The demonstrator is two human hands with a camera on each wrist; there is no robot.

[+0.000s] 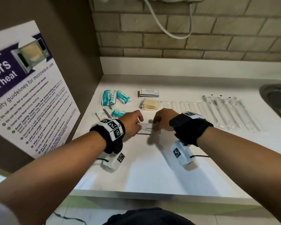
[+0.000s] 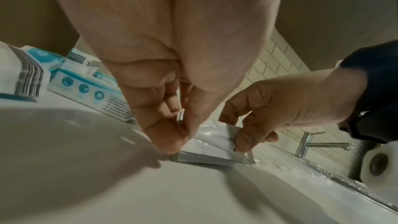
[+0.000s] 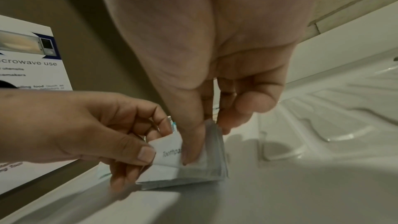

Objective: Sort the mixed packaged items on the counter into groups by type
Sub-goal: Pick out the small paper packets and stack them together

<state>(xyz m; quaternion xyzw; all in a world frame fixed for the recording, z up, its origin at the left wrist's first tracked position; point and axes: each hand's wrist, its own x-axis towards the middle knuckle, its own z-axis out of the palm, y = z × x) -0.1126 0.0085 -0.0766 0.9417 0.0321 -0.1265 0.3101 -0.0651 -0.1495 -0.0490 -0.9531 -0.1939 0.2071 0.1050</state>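
A small stack of white toothpaste sachets (image 1: pixel 147 128) (image 2: pixel 212 151) (image 3: pixel 189 164) lies on the white counter (image 1: pixel 146 163) in front of me. My left hand (image 1: pixel 133 123) (image 2: pixel 172 135) pinches its left end; my right hand (image 1: pixel 162 119) (image 3: pixel 200 135) pinches its right end, thumb on top. Behind lie teal-and-white packets (image 1: pixel 114 98) (image 2: pixel 86 89), a stack of shampoo sachets (image 1: pixel 148 93), yellowish packets in clear wrap (image 1: pixel 150 103), and a row of clear-wrapped toothbrushes (image 1: pixel 221 111) to the right.
A brown side panel with a microwave safety poster (image 1: pixel 26 88) (image 3: pixel 25 67) stands on the left. A steel sink (image 1: pixel 277 99) with a tap (image 2: pixel 312 142) lies at the right. A brick wall with a hanging white cable (image 1: pixel 169 30) is behind.
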